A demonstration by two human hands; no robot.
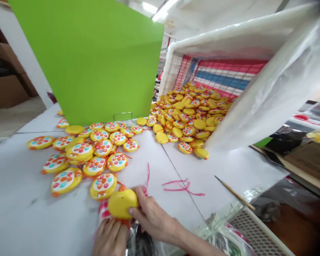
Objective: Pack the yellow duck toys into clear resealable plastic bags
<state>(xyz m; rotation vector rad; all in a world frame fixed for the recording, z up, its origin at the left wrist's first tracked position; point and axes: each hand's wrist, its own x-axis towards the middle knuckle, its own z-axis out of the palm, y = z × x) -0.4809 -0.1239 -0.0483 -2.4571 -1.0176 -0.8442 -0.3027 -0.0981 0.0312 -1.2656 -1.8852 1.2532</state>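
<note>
A yellow round piece (122,203) shows its plain back near the bottom centre, with an orange tip at its top. My right hand (152,213) pinches its right edge, and a pink strip (148,176) sticks up behind those fingers. Just below the piece, my left hand (110,236) has its fingers curled at its lower edge, beside a pink and white cloth (104,211); what these fingers hold is hidden. Several yellow pieces with coloured dots (66,180) lie in a cluster at the left, some stacked.
A green board (96,60) stands behind the cluster. At the right, a tipped white basket (170,64) spills many yellow pieces (188,113) onto the table (13,185). Pink strips (176,189) and a thin brush (234,193) lie on the table's right part.
</note>
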